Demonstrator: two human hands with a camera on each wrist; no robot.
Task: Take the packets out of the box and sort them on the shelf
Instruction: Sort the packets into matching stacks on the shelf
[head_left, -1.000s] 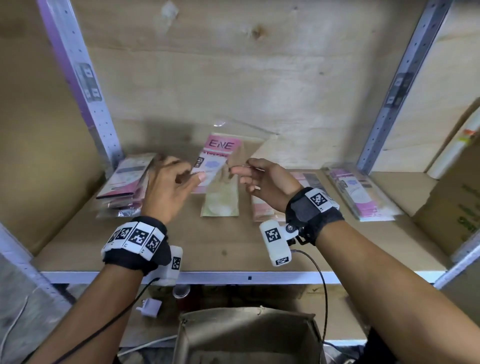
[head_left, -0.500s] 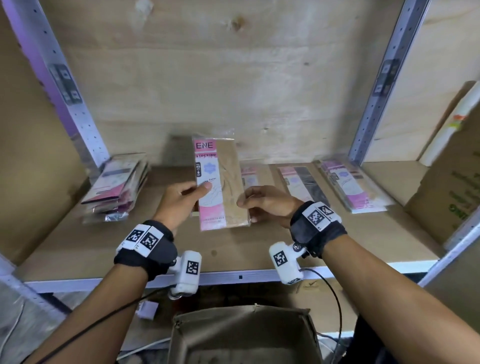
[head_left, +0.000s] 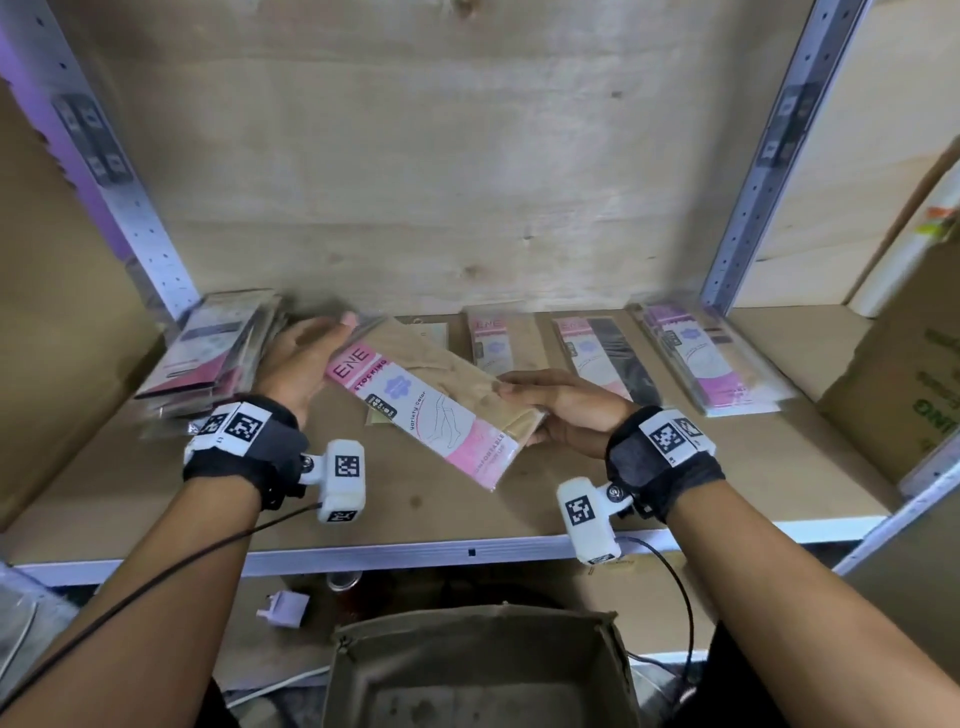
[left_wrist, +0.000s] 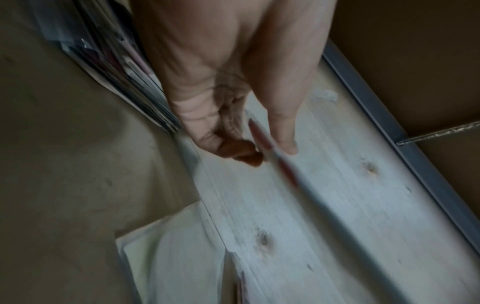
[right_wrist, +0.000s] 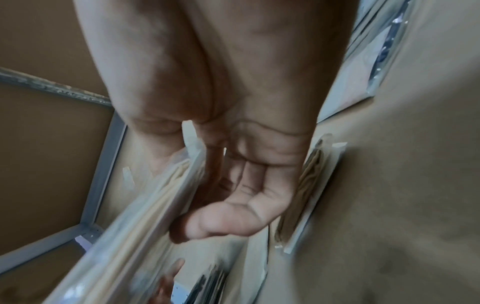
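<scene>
A pink and beige stocking packet (head_left: 431, 410) hangs tilted over the middle of the wooden shelf (head_left: 519, 509), pink end toward the front. My left hand (head_left: 306, 364) pinches its upper left end; the left wrist view shows the packet edge (left_wrist: 265, 148) between thumb and curled fingers. My right hand (head_left: 561, 410) grips the lower right edge, thumb on top and fingers underneath, with the packet (right_wrist: 145, 205) against the palm. The open cardboard box (head_left: 467, 621) sits below the shelf front.
A leaning stack of packets (head_left: 213, 353) stands at the shelf's left end. Separate packets (head_left: 493, 338) (head_left: 602, 353) and a small pile (head_left: 701, 358) lie along the back. A beige packet (head_left: 376, 418) lies under the held one. A large carton (head_left: 909, 389) stands at right.
The packet has swung from upright to a diagonal tilt and come lower over the shelf. Both hands moved apart along it, the left toward the stack.
</scene>
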